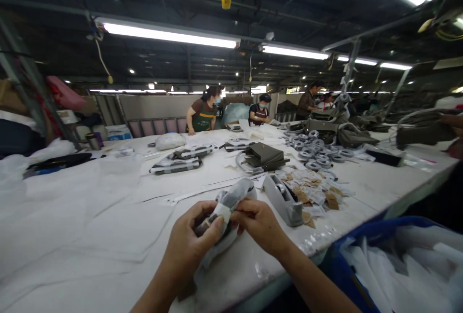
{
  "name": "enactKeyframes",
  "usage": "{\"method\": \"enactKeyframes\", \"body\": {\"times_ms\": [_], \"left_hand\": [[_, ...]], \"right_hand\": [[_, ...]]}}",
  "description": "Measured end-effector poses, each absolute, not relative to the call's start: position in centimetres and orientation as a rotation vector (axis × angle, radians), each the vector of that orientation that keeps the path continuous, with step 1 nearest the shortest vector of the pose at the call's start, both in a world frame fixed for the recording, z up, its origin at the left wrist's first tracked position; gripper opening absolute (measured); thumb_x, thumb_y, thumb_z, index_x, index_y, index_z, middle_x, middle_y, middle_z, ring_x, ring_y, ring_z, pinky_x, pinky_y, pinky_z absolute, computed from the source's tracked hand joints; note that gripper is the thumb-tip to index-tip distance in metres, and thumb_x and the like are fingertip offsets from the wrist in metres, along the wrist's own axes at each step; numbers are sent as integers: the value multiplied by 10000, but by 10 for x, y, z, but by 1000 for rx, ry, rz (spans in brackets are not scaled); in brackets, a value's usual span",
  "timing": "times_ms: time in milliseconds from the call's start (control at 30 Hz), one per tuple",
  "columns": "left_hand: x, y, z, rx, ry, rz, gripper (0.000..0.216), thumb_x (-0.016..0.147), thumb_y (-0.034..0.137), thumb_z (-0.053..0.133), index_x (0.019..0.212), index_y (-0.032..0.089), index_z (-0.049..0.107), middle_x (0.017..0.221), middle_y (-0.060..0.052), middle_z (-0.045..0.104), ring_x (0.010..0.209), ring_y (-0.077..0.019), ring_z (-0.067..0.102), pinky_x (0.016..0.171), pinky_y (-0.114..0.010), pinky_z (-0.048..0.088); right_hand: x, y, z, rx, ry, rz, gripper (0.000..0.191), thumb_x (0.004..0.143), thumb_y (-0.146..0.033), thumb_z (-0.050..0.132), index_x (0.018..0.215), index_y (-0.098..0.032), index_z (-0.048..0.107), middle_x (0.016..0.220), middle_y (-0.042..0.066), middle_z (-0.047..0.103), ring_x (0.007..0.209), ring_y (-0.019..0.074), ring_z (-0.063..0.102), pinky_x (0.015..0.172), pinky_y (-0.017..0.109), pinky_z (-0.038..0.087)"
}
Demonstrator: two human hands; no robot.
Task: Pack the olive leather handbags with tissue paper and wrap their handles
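Note:
Over the near edge of the table, my left hand (197, 231) grips a dark coiled bundle wrapped in thin white paper (237, 192), its thumb pressed on a pale patch across the wrapping. My right hand (262, 224) pinches the bundle's right side with thumb and forefinger; the fingertips partly hide what they hold there. A grey tape dispenser (284, 202) stands just beyond my right hand. Farther back lies a dark olive handbag (264, 155). Part of the bundle's underside is hidden by my hands.
White paper sheets (90, 226) cover the left of the table (369, 187). Wrapped coils (316, 149) and brown tags (331, 200) are heaped to the right. A blue bin (347, 250) holding white wrapping stands at lower right. Several co-workers, one in a green apron (203, 119), are across the table.

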State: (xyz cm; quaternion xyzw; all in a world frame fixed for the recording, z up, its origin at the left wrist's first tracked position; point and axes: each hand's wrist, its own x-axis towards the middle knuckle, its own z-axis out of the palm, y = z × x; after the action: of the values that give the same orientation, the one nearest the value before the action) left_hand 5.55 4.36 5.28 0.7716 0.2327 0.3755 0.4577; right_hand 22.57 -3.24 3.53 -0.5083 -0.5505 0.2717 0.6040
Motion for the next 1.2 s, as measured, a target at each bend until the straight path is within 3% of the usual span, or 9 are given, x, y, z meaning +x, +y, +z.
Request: {"method": "enactKeyframes", "body": {"times_ms": [233,433,567,733,833,967,1067,1133,1200], "left_hand": [[56,39,59,1755,545,883,265,807,378,680,994,190,686,891,-13,709,796,-171,629,692,-227,479],[57,45,59,1680,549,815,312,835,436,683,1024,187,681,904,-18,712,803,-167,623,712,-236,482],[59,42,56,1742,550,888,333,845,449,681,1060,195,665,940,-21,707,828,-178,635,718,-249,492],[54,43,50,1877,615,1009,376,886,493,616,1117,198,634,1043,-60,698,903,-216,654,806,-315,528],[43,51,31,1925,576,1160,542,874,580,596,1268,211,563,1296,-118,607,1169,-289,591,1002,-397,484],[25,59,-30,1856,625,1148,962,719,736,672,1491,277,329,1508,-116,435,1366,-340,434,1130,-449,383],[16,61,-86,1743,845,1069,1038,653,681,757,1500,276,315,1449,-94,519,1357,-333,450,1104,-426,421],[13,64,-115,1713,1000,1065,897,630,653,768,1384,250,496,1265,-81,660,1212,-340,589,995,-405,519],[14,68,-129,1694,1110,1075,661,615,625,773,1127,222,665,955,-50,741,950,-322,698,803,-370,593]], "right_hand": [[238,-18,21,-1312,-1303,541,352,786,-443,699,560,-174,690,470,-14,581,458,105,520,486,225,397],[224,-33,25,-1237,-1165,529,467,901,-555,547,694,-165,701,525,6,614,518,132,576,575,255,456],[208,-40,38,-1171,-1080,607,378,822,-536,682,885,-164,705,685,9,668,590,135,603,565,243,461],[199,-32,42,-1115,-1026,755,384,825,-510,696,687,-158,631,553,-38,535,526,83,478,530,217,383],[205,-27,33,-1079,-1006,780,401,844,-536,671,703,-165,610,563,-29,556,551,94,497,561,226,403],[232,-27,2,-1149,-1037,713,429,863,-579,622,981,-169,672,708,16,674,592,137,593,620,271,487],[259,-34,-43,-1321,-1045,624,480,876,-583,591,1123,-181,674,915,75,739,611,160,637,622,296,527],[276,-40,-82,-1483,-1039,547,466,877,-588,573,1090,-194,702,881,73,751,609,185,660,620,308,545],[289,-46,-120,-1591,-1047,462,453,853,-605,577,1039,-223,735,809,58,758,565,203,670,600,317,561]]}}
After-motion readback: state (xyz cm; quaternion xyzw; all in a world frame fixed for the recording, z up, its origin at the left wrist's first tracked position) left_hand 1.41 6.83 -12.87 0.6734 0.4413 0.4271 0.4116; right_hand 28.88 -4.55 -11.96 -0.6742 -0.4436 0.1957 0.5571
